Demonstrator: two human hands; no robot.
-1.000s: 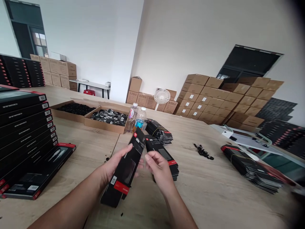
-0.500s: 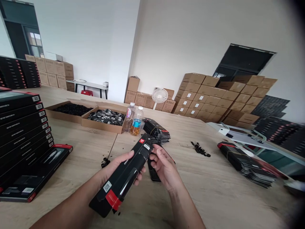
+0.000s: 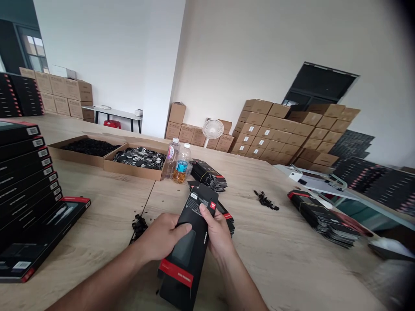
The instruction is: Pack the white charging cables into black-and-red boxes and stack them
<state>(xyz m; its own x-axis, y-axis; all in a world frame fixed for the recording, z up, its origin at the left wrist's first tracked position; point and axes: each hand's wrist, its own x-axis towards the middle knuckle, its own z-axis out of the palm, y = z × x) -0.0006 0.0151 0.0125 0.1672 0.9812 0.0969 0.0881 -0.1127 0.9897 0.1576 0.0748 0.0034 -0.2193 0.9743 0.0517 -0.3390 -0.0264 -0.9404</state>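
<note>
A black packaging box with a red band, a clear window and a red logo is held tilted above the wooden table, its open-looking flap end pointing away. My left hand is closed on its left edge, thumb lying on the front face. On the opposite edge my right hand grips it, thumb pressed near the printed upper part. Partly hidden behind the box lie more flat black boxes. Small black pieces are heaped on the table beside my left hand.
Tall stacked black boxes stand at the left. Two cardboard trays hold black parts and discs. Nearby are two bottles and a banded bundle of flat boxes. Another bundle and black bits lie to the right.
The box has turned so that its broad windowed face shows. My right hand has moved onto its right edge, and my left hand has shifted its hold on the left edge.
</note>
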